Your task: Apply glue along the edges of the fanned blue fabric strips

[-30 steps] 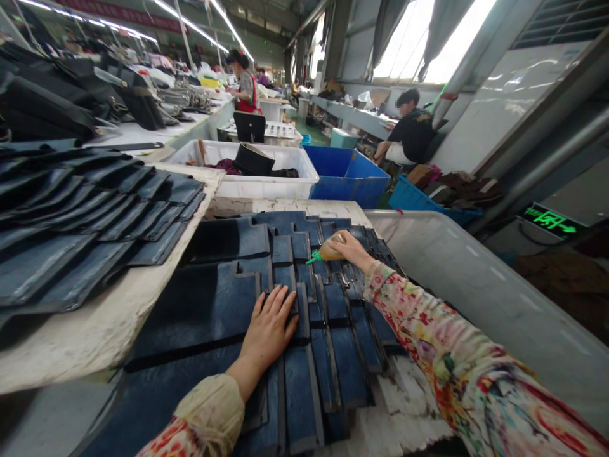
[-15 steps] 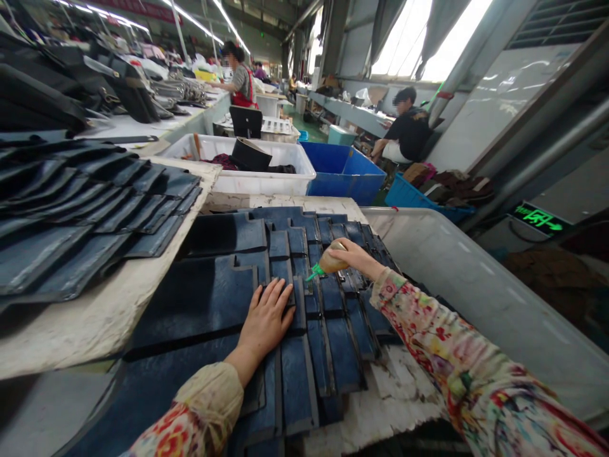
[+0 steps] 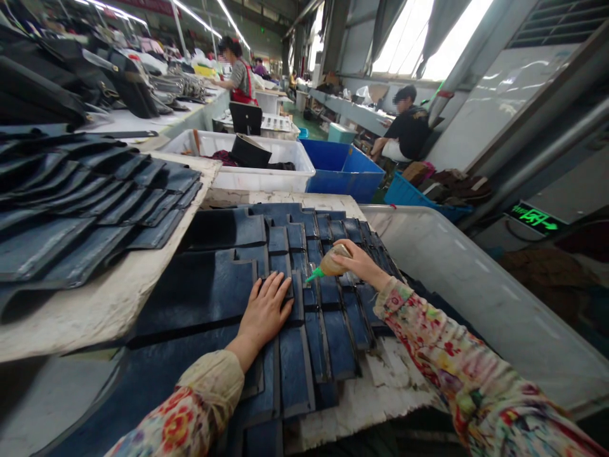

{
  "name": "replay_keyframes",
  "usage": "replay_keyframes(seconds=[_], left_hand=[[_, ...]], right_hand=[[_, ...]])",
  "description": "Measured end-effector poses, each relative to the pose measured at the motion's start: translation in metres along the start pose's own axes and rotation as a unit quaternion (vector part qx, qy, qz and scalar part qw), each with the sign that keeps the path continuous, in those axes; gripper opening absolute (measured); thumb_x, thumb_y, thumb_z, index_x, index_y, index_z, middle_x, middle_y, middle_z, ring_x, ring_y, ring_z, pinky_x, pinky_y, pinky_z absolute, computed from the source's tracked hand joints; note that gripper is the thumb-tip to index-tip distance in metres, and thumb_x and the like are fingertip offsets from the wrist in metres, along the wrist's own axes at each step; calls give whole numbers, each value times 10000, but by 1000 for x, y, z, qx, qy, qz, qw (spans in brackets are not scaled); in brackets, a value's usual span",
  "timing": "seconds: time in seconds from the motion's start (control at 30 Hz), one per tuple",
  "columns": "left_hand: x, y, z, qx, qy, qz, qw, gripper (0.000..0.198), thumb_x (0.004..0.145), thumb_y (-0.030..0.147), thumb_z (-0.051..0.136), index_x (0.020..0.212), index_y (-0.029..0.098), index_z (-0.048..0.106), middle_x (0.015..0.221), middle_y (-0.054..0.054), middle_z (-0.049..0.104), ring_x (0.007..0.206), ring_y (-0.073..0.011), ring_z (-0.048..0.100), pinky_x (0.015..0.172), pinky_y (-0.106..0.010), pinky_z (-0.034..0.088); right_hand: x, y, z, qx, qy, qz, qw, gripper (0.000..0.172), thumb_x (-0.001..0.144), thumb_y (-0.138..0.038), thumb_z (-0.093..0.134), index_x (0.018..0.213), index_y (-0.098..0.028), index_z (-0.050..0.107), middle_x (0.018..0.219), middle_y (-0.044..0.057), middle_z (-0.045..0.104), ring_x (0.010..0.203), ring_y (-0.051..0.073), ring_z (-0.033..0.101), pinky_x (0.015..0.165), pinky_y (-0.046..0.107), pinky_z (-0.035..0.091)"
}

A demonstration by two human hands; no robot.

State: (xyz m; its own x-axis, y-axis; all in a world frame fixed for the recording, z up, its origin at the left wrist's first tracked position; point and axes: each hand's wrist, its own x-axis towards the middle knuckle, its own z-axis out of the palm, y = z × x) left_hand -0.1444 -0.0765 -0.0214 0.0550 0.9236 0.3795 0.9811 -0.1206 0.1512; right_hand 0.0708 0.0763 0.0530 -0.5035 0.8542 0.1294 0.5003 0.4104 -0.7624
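Note:
Overlapping dark blue panels [image 3: 216, 279] with grey edges lie fanned out on a worn white board [image 3: 380, 393]. My left hand [image 3: 267, 308] rests flat on them, fingers stretched out. To its right, my right hand [image 3: 359, 263] is closed round a glue bottle [image 3: 333, 261] with amber contents. The bottle is tilted, its green nozzle [image 3: 314, 275] pointing down and left at the panel edges. Shiny wet-looking lines run along several edges near the nozzle. Whether the tip touches the panel I cannot tell.
A second stack of blue panels [image 3: 95, 209] lies on a board at the left. Beyond stand a white bin [image 3: 266, 181], a blue bin [image 3: 345, 168] and, at the right, a large pale bin [image 3: 476, 285]. Two people [image 3: 242, 79] [image 3: 406, 130] sit or stand farther off.
The glue bottle's nozzle has shifted very slightly and the bottle leans a little differently. My left hand stays on the panels. The whole view has moved slightly.

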Motion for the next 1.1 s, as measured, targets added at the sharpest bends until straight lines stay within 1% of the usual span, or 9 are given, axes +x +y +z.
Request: replay_keyframes(seconds=[0.17,0.3,0.37,0.6,0.7,0.8,0.97,1.03,1.1], left_hand=[[0,0,1,-5,8,3,1000,438,886,373,406,1298,229,448,1363,-54,462,1299,-221,342,1088,-443,226],[0,0,2,-6,13,5,1000,435,884,360,410,1299,234,447,1359,-60,465,1295,-223,350,1084,-445,233],[0,0,2,-6,17,5,1000,434,878,354,420,1295,239,451,1352,-62,473,1290,-226,359,1081,-445,242],[0,0,0,-6,14,5,1000,433,880,357,420,1293,230,451,1355,-60,470,1293,-222,355,1082,-439,241],[0,1,0,-6,8,5,1000,431,884,355,413,1294,227,448,1363,-57,461,1298,-220,346,1082,-439,238],[0,1,0,-8,7,4,1000,432,885,358,410,1295,226,447,1367,-56,457,1300,-218,342,1085,-438,230],[0,0,0,-9,9,2,1000,435,883,363,411,1296,231,449,1367,-54,457,1300,-217,343,1087,-433,231],[0,0,1,-10,10,4,1000,435,884,360,407,1297,231,448,1370,-54,454,1302,-216,341,1089,-431,229],[0,0,1,-10,10,5,1000,434,885,353,402,1300,233,447,1371,-54,453,1301,-215,342,1090,-432,225]], right_hand=[[-2,-6,1,15,-23,19,999,424,720,-455,581,1041,-181,547,962,35,605,902,196,553,812,327,431],[4,-10,7,9,33,19,999,417,737,-469,560,1041,-184,535,989,40,595,927,195,547,845,327,419],[10,-11,11,-7,50,15,999,407,734,-472,561,1023,-187,532,978,40,589,931,199,539,856,336,412],[21,-10,20,-34,60,14,998,411,728,-481,568,1010,-185,526,967,39,578,920,193,535,859,334,404],[15,-13,19,-35,47,24,998,406,727,-480,571,1002,-184,532,953,37,586,901,192,543,839,331,411],[2,-16,17,-36,27,28,999,409,729,-479,572,1010,-184,536,942,35,595,878,190,552,814,326,418],[-22,-19,17,-43,-7,4,999,409,730,-482,570,1008,-183,540,937,35,589,872,188,550,816,324,419],[-26,-18,18,-41,-1,1,999,420,730,-485,568,1022,-184,535,960,42,586,891,194,548,832,331,417],[-27,-17,19,-37,21,1,999,441,734,-484,563,1052,-181,523,1003,57,580,931,203,543,860,341,409]])
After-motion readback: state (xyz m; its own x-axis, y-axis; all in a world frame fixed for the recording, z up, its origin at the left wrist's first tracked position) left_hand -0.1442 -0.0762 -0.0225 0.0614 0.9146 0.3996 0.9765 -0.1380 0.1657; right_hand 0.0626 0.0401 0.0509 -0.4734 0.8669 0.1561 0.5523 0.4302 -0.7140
